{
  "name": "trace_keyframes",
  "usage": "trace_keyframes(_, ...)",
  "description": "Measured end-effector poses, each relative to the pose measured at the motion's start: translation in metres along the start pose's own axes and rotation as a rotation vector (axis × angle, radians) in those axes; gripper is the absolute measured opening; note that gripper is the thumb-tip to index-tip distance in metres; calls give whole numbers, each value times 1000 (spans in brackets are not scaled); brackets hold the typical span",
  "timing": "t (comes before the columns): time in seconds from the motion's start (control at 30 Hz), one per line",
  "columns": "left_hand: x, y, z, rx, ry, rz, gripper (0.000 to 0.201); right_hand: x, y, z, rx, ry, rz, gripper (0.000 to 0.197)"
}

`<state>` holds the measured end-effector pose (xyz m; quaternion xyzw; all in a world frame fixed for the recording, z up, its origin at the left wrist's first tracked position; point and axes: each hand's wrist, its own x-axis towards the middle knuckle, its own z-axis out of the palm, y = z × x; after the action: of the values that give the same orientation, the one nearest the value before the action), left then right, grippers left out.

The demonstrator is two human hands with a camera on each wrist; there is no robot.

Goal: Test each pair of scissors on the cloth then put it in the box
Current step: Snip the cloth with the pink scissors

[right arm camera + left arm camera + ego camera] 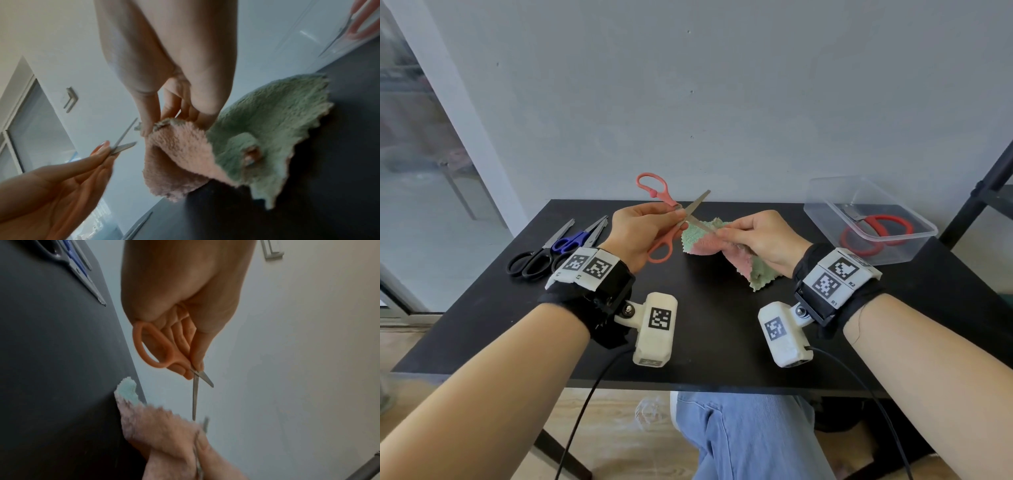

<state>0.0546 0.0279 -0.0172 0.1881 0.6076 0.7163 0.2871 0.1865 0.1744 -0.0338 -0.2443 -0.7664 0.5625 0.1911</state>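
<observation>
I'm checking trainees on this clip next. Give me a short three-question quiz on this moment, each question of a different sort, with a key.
1. True or false: the blades of the coral-handled scissors held by the left hand are spread apart.
2. Multiple choice: what does the right hand pinch? A) the pink-and-green cloth B) the blue-handled scissors C) the clear plastic box
3. Fill in: the scissors already lying in the box have ___ handles.

Key: 1 true. 2 A. 3 red; those red-handled scissors are the only pair inside, while the black-handled scissors and the blue-handled pair lie on the table.
</observation>
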Motion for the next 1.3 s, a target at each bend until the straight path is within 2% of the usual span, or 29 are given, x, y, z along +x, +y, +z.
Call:
trace_keyframes(0.07,1,4,-6,8,-12,-4,13,1,2,-9,60,23,20,9)
trace_keyframes(0.27,-11,5,-10,309,-224,-114,16,1,-1,-19,206,16,4,7)
trace_keyframes(0.37,-15,7,-8,436,-277,-141,15,2,-6,-19,176,-5,-19,6)
trace_keyframes(0.47,-16,9,-8,541,-309,-129,17,2,-13,-17,41,-70,-65,7)
trace_keyframes(0.63,-14,12,-5,587,-294,-104,18,-3,-19,-7,-178,-155,-116,13)
trace_keyframes(0.83,-14,12,-3,597,-261,-93,16,-9,-23,3,-250,-218,-107,16)
trace_keyframes(0.97,-14,9,-3,612,-219,-37,14,-14,-29,5,-220,-257,-93,12)
trace_keyframes(1.07,-14,8,-4,612,-223,-1,14,-12,-31,8,-355,-282,-95,3)
trace_keyframes(1.17,-13,9,-4,646,-266,15,19,-8,-27,12,-493,-280,-115,10)
trace_keyframes(1.3,-12,11,-4,650,-278,13,20,-6,-26,12,-534,-265,-154,16)
